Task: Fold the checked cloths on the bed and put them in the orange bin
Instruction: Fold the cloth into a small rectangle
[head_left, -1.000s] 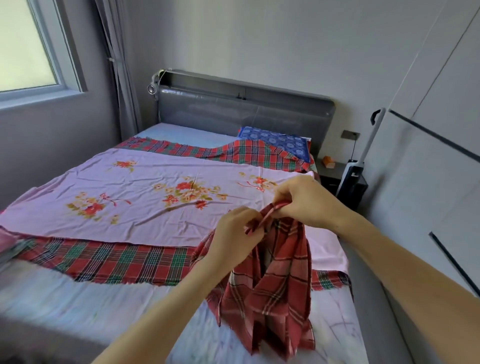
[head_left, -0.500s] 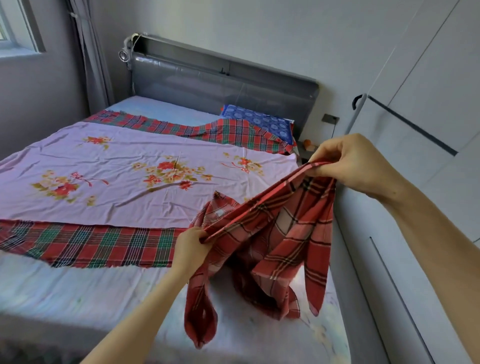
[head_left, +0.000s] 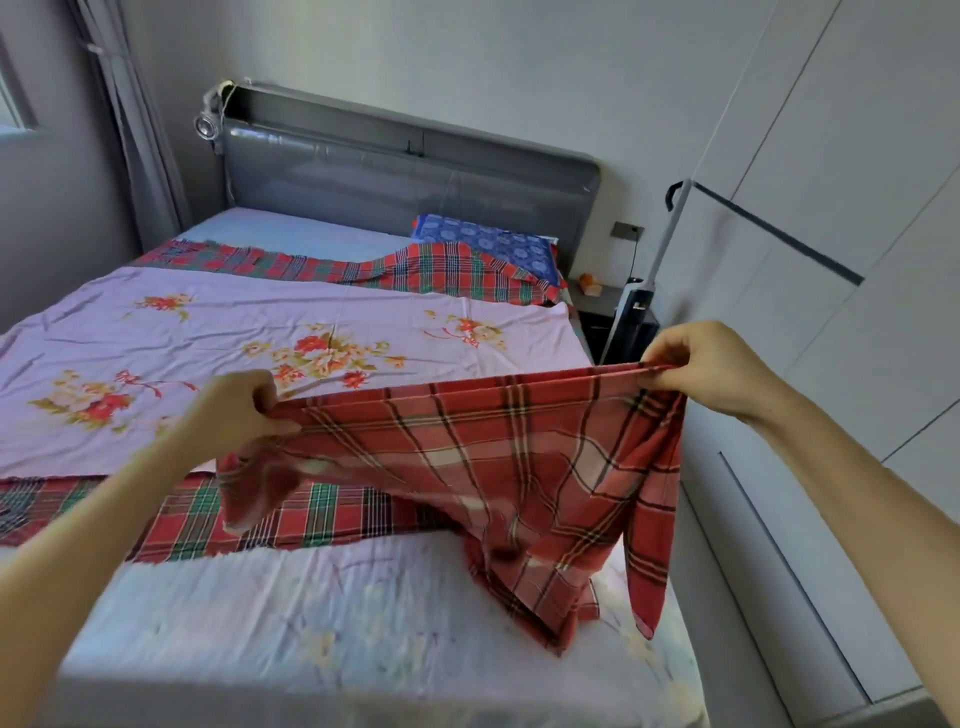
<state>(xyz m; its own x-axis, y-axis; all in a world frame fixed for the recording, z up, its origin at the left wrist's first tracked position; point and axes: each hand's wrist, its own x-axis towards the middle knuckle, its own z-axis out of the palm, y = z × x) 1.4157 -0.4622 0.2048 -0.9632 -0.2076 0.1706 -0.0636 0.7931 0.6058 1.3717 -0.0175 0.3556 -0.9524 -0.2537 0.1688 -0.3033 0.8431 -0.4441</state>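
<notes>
red checked cloth (head_left: 498, 457) (black-lined), lilac floral sheet (head_left: 218, 332)

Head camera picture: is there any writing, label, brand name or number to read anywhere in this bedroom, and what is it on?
None: no readable text shows anywhere.
The red checked cloth, held between the left hand and right hand, shows only a pattern.
The floral sheet and blue pillow carry prints, no words.
The orange object on the nightstand is too small to tell.

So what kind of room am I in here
Most likely a bedroom. There is a made bed with a grey padded headboard, a blue pillow at its head, and a tall white wardrobe beside it.
</notes>
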